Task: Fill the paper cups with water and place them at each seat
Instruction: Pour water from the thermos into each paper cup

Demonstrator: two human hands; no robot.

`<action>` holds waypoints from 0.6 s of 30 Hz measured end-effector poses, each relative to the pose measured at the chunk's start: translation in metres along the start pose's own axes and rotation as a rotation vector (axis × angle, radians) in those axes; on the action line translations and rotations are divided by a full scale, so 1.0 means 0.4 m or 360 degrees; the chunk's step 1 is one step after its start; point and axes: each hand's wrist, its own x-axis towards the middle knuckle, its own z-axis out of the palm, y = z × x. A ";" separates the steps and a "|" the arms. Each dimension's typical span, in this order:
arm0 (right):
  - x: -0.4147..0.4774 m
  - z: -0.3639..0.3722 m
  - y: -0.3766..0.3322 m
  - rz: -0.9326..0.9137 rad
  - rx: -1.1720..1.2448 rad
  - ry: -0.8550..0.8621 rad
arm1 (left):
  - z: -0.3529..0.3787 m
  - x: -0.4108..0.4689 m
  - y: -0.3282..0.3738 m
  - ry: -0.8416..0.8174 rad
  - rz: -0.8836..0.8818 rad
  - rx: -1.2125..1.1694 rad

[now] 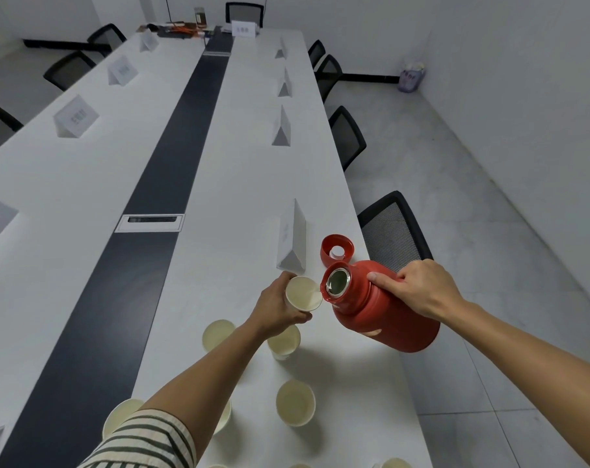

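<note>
**A:** Head view first: where is the cup being filled?

**B:** The paper cup (303, 293) is held up off the table (236, 163) in the left hand (276, 307). The fingers wrap round its side from the left and from underneath, and its open top faces up and slightly right.

**A:** And the water?

**B:** It's in the red flask (384, 312). The right hand (425, 292) grips the flask over its shoulder, thumb lying along the upper body. The flask is tipped well over, its long axis running from near right to far left, and its flask mouth (337, 282) points at the cup.

**A:** How do the two meet?

**B:** The cup lies directly left of the mouth. The pouring lip is at the cup's right rim, touching or just above it; I cannot tell which. A pale streak inside the cup hints at flowing water, but I'm not sure.

**A:** What does the next move turn on?

**B:** I'd say on holding the lip over the rim as the right hand tilts further. If it drifts, water will hit the table.

**A:** Anything else?

**B:** The red cap (337, 249) sits just beyond the flask, beside a name card (291, 238). The other cups (295, 401) stand at the near end of the table, and I can see none at a seat.
</note>
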 end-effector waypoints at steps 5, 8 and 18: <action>-0.004 -0.008 -0.008 -0.0012 -0.0026 -0.0002 | 0.003 0.000 0.002 -0.0005 0.0006 0.0007; -0.003 -0.010 -0.008 -0.0012 -0.0032 0.0001 | 0.004 0.001 0.001 -0.0008 0.0002 0.0005; 0.003 -0.004 -0.001 -0.0016 -0.0090 0.0016 | 0.007 0.001 -0.002 -0.0006 0.0007 0.0024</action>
